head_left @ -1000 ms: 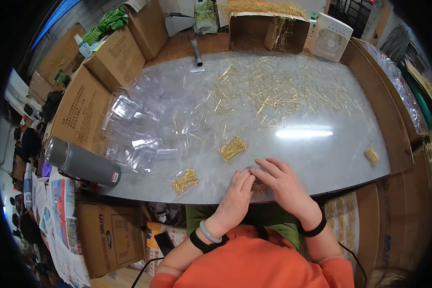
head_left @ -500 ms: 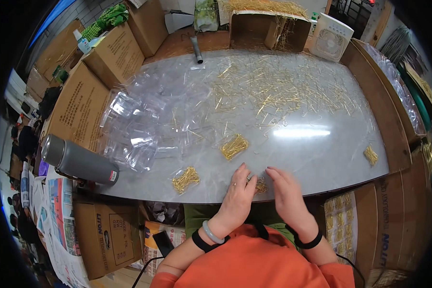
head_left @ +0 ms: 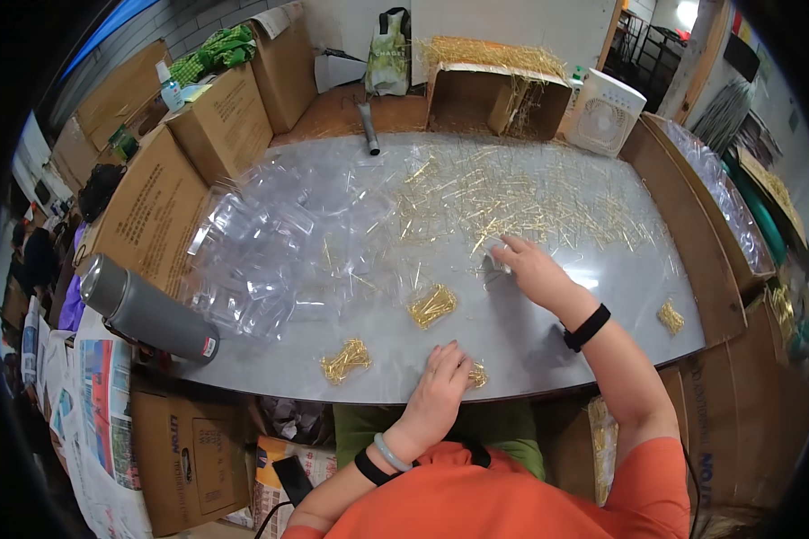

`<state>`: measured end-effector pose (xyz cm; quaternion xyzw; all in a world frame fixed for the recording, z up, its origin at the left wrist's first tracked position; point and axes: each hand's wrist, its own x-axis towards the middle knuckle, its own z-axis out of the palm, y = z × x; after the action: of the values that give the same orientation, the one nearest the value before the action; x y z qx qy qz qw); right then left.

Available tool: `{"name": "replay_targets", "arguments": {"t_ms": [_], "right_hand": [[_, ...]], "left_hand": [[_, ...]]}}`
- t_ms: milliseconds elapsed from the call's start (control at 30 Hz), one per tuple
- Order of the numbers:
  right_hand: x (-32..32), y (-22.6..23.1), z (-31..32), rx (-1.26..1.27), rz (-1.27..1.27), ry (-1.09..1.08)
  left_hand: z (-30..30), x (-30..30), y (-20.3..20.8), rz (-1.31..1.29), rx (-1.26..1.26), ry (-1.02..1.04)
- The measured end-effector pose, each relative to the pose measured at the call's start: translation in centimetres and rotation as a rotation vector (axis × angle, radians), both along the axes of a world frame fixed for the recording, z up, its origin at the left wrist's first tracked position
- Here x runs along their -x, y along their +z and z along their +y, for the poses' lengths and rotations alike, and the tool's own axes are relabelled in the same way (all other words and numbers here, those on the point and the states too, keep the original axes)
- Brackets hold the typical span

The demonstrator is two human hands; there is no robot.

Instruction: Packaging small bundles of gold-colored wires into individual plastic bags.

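Note:
My left hand [head_left: 442, 379] rests at the table's near edge, its fingers curled against the left side of a small bundle of gold wire hooks [head_left: 478, 375], partly hiding it. My right hand [head_left: 541, 277] reaches forward over the table to the near edge of the scattered gold hooks [head_left: 512, 193]. Its fingers are bent together around something small and pale at the fingertips, too unclear to name. Ahead of my left hand lies a clear tray filled with gold hooks [head_left: 432, 306]. Another filled tray [head_left: 345, 361] sits to the left.
Clear plastic trays [head_left: 265, 238] are heaped on the table's left half, beside a grey bottle [head_left: 148, 310] lying tilted. A small hook bundle [head_left: 671, 317] is near the right edge. Cardboard boxes [head_left: 144, 202] line the left; a white fan [head_left: 606, 112] and an open carton [head_left: 476, 103] stand behind.
My right hand has left the small bundle and moved forward to the scattered hooks. My left hand has stayed by the bundle. The whole view has tilted up slightly.

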<state>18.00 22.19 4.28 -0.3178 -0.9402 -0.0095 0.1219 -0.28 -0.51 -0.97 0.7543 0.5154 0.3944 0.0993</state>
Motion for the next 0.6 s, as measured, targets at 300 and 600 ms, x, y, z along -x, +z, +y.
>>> {"name": "replay_targets", "arguments": {"t_ms": [300,600], "right_hand": [[0.3,-0.7,-12.5,0.088,-0.115,-0.018],[0.5,-3.8,-13.2,0.086,0.165,-0.274]], "left_hand": [[-0.3,0.6,-0.3,-0.006,0.002,-0.009],[-0.4,0.6,-0.2,0.002,-0.005,-0.011]]}}
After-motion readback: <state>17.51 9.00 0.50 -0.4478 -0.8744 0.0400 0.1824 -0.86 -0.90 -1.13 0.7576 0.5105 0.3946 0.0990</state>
